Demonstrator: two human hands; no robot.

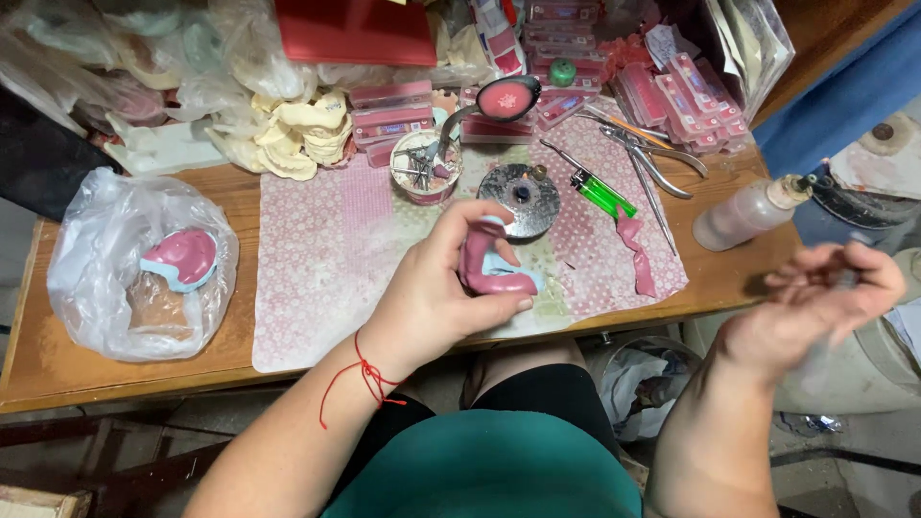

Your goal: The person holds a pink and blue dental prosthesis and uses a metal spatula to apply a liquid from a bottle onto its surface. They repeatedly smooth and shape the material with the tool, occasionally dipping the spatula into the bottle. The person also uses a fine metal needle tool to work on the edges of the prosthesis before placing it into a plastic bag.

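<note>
My left hand (436,293) grips a pink wax denture base on a pale blue cast (489,269), held over the patterned cloth (326,259) near the table's front edge. A red string is tied round that wrist. My right hand (830,293) hovers blurred off the table's right end, its fingers pinched together around a thin tool that I can hardly make out. A small round burner (519,197) stands just behind the cast, next to a green lighter (602,194).
A clear bag (106,278) at the left holds another pink and blue cast (182,259). Plaster casts (302,134), pink boxes (686,96), pliers (652,158), a cup of tools (425,173), a wax strip (635,251) and a squeeze bottle (748,213) crowd the back and right.
</note>
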